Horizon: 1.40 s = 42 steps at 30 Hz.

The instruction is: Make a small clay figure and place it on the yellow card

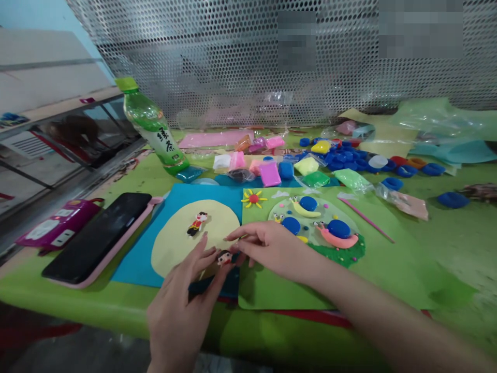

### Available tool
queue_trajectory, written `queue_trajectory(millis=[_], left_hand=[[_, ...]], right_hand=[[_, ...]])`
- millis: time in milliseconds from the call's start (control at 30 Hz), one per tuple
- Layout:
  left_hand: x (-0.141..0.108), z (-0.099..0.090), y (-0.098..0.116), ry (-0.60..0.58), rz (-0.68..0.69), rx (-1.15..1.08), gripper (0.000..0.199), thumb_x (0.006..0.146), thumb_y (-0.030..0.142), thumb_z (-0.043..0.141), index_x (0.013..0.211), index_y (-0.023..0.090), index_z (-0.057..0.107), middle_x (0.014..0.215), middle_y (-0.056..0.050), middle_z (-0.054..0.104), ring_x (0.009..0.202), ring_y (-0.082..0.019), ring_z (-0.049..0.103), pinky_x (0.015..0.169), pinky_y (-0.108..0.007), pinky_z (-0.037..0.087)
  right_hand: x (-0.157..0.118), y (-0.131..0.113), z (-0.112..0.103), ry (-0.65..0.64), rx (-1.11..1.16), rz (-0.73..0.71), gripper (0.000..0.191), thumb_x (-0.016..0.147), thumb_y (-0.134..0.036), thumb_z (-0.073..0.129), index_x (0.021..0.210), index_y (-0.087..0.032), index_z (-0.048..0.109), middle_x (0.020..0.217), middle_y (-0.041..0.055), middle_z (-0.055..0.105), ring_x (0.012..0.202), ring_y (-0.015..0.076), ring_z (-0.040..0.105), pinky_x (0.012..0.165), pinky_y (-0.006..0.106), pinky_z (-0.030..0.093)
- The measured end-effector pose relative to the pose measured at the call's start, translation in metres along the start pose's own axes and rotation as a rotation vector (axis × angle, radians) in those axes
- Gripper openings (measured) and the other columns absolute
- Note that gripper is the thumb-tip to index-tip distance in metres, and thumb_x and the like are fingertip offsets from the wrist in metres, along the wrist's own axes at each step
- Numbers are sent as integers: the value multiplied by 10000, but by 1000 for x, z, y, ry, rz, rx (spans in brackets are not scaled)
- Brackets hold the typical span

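Between the fingers of my left hand (186, 295) is a small clay figure head (224, 257) with dark hair. My right hand (272, 248) reaches in from the right, its fingertips pinched at the head's side; whether they grip a bit of clay is hidden. Just beyond lies a clay figure (198, 224) in red and black on a pale yellow paper oval (166, 243), which rests on a blue sheet (135, 267). Under my right forearm a green sheet (279, 295) carries clay snails (337, 233) with blue shells and a yellow-and-red clay sun (253, 198).
A green tea bottle (155, 129) stands at the back left. A black phone (97, 238) and a purple pouch (62, 223) lie at left. Several clay packets (269, 173) and blue caps (345, 155) line the back, before a perforated metal panel (217, 62). A pink stick (367, 220) lies right.
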<state>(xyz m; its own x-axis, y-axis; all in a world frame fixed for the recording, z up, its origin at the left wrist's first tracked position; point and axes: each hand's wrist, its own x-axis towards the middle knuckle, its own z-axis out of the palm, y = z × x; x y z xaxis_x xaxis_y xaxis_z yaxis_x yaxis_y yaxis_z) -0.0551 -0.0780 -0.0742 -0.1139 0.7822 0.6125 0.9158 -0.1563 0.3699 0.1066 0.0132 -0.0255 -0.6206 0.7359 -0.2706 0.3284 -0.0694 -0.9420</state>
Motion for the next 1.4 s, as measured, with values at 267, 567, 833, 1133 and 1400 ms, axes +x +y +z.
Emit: queue_trajectory(millis=[267, 567, 833, 1133, 1400], left_hand=[[5, -6, -2, -134, 8, 7, 387, 879, 484, 505, 1219, 302, 538, 906, 30, 731, 808, -145, 702, 703, -205, 563], [7, -2, -4, -115, -4, 10, 294, 882, 483, 491, 1065, 291, 619, 922, 20, 727, 758, -139, 703, 747, -208, 573], [3, -4, -8, -143, -37, -2, 278, 878, 452, 503, 1077, 298, 622, 967, 18, 720, 802, -145, 698, 737, -215, 570], [5, 1, -12, -147, -15, -50, 178, 865, 386, 547, 958, 291, 664, 956, 30, 720, 882, -142, 686, 765, -209, 557], [21, -4, -7, -209, -35, -17, 478, 823, 498, 546, 1247, 281, 512, 995, -29, 707, 886, -215, 685, 718, -300, 575]], right_hand=[[3, 3, -2, 1, 73, 29, 246, 880, -98, 500, 1078, -132, 642, 899, 71, 725, 677, 117, 654, 672, 256, 531], [4, 7, -1, -7, 122, 23, 286, 875, -38, 445, 1075, -127, 629, 879, 73, 724, 682, 105, 663, 688, 240, 551], [3, 6, 2, 8, 102, 24, 297, 851, -11, 458, 1053, -138, 635, 858, 56, 724, 712, 104, 669, 692, 226, 544], [0, 2, -6, 123, -28, 1, 316, 883, -32, 395, 1096, -133, 604, 984, 85, 712, 717, 112, 666, 577, 220, 510], [-7, -1, -10, 262, -243, -55, 353, 866, -53, 394, 1136, -164, 591, 904, 55, 705, 679, 129, 653, 508, 215, 453]])
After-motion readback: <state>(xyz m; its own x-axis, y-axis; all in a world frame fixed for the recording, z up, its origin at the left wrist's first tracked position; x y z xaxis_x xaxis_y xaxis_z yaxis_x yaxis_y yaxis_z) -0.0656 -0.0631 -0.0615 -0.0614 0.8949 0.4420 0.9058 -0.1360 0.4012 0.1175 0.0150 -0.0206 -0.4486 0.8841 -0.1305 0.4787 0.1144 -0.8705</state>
